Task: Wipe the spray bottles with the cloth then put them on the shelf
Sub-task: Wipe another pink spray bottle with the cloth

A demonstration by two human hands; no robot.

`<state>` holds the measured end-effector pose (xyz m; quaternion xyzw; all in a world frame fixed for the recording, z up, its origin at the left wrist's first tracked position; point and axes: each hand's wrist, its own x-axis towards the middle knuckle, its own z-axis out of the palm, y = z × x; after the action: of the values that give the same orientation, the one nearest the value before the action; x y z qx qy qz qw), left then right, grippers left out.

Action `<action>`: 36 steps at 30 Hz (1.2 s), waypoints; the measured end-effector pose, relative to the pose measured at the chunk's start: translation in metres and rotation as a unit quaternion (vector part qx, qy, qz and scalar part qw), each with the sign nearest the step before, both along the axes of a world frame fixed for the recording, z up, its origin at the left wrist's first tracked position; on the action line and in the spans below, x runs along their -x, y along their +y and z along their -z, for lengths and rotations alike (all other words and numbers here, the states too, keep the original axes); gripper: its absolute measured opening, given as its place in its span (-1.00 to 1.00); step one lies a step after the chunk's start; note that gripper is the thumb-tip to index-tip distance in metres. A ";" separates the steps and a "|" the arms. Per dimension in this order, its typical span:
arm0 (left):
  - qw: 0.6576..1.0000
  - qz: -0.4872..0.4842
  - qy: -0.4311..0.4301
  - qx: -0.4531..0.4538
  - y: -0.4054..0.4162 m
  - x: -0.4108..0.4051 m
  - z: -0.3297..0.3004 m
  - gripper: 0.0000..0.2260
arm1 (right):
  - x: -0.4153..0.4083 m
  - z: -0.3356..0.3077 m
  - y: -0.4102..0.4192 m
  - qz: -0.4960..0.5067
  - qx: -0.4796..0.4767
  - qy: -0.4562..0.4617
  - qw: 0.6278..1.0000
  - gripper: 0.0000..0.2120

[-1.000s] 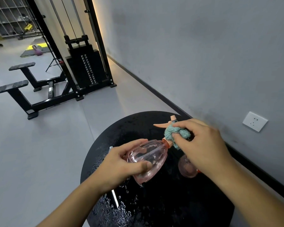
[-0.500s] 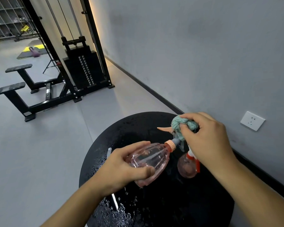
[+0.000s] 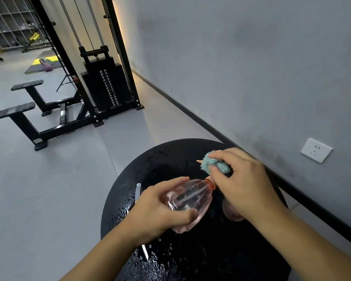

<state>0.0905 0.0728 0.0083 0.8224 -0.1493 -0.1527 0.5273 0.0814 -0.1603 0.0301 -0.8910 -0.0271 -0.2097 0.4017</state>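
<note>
Fingers of the left hand point(image 3: 158, 211) curl round a pink bottle point(image 3: 187, 199) tilted over the wet black table point(image 3: 160, 159). Right hand point(image 3: 245, 185) pinches a teal cloth point(image 3: 215, 164) over its spray head, hiding most of it. A second bottle point(image 3: 230, 212) peeks from beneath.

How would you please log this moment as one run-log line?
step: wiping spray head | left hand: grips pink bottle | right hand: rubs teal cloth on it | second bottle: on table
</note>
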 end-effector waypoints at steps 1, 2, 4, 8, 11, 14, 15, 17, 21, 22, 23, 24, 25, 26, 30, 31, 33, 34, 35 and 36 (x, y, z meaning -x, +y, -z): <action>1.000 -0.002 -0.001 -0.003 0.001 0.000 0.000 -0.38 | 0.000 0.001 0.001 -0.008 0.002 0.006 1.000 -0.75; 1.000 -0.005 -0.003 -0.004 0.001 0.000 -0.001 -0.38 | -0.001 0.001 -0.001 -0.005 -0.001 0.007 1.000 -0.75; 1.000 -0.007 -0.006 -0.004 0.002 0.001 -0.002 -0.38 | -0.005 -0.003 -0.010 0.029 -0.013 -0.004 0.999 -0.76; 1.000 -0.005 -0.013 -0.009 -0.003 0.000 0.001 -0.34 | -0.003 -0.006 -0.009 0.035 -0.024 -0.019 0.999 -0.77; 1.000 -0.007 -0.022 -0.021 -0.005 0.000 0.005 -0.32 | 0.004 0.002 0.007 -0.021 -0.009 -0.005 1.000 -0.77; 0.999 -0.004 -0.023 -0.022 -0.004 -0.001 0.006 -0.33 | -0.002 0.002 0.002 0.009 -0.012 -0.014 1.000 -0.77; 1.000 -0.003 -0.023 -0.020 -0.003 -0.001 0.006 -0.32 | -0.004 0.000 -0.001 0.025 -0.018 -0.017 0.999 -0.77; 0.999 -0.004 -0.028 -0.024 -0.001 -0.002 0.005 -0.31 | -0.004 -0.001 -0.002 0.029 -0.025 -0.012 0.999 -0.77; 0.999 -0.009 -0.038 -0.029 -0.002 -0.002 0.003 -0.29 | 0.001 0.002 0.005 -0.014 -0.017 0.012 1.000 -0.78; 0.999 -0.008 -0.041 -0.028 -0.002 -0.002 0.003 -0.28 | -0.001 0.002 0.003 -0.006 -0.020 0.009 1.000 -0.78; 0.999 -0.006 -0.042 -0.028 -0.002 -0.002 0.002 -0.28 | -0.002 0.001 0.001 0.011 -0.025 0.001 1.000 -0.78; 0.999 -0.005 -0.043 -0.029 -0.002 -0.002 0.001 -0.28 | -0.004 -0.001 -0.002 0.027 -0.034 -0.008 0.999 -0.78; 0.998 -0.004 -0.045 -0.031 -0.003 -0.002 0.001 -0.28 | -0.004 -0.001 -0.003 0.035 -0.041 -0.013 0.998 -0.78; 0.998 -0.003 -0.046 -0.035 -0.003 -0.001 0.000 -0.28 | -0.003 -0.002 -0.003 0.030 -0.042 -0.012 0.999 -0.79; 0.998 -0.009 -0.047 -0.037 -0.003 0.001 0.000 -0.25 | 0.001 0.003 0.001 -0.022 -0.007 0.030 0.999 -0.79; 0.998 -0.010 -0.049 -0.036 -0.003 0.001 0.000 -0.24 | -0.001 0.002 -0.002 -0.008 -0.008 0.027 1.000 -0.79; 0.998 -0.020 -0.056 -0.031 -0.003 0.000 0.001 -0.24 | -0.005 -0.003 -0.012 0.040 -0.028 -0.001 0.999 -0.79; 0.998 -0.029 -0.058 -0.027 -0.004 0.000 0.002 -0.23 | -0.006 -0.007 -0.017 0.061 -0.041 -0.013 0.997 -0.80; 0.997 -0.038 -0.058 -0.022 -0.004 0.000 0.002 -0.22 | -0.006 -0.011 -0.023 0.075 -0.055 -0.018 0.995 -0.81; 0.998 -0.047 -0.050 -0.015 -0.004 0.000 0.002 -0.19 | -0.005 -0.014 -0.027 0.080 -0.071 -0.012 0.994 -0.81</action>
<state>0.0909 0.0684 0.0058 0.8428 -0.1350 -0.0885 0.5135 0.0864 -0.1873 0.0442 -0.8570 0.0544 -0.2531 0.4456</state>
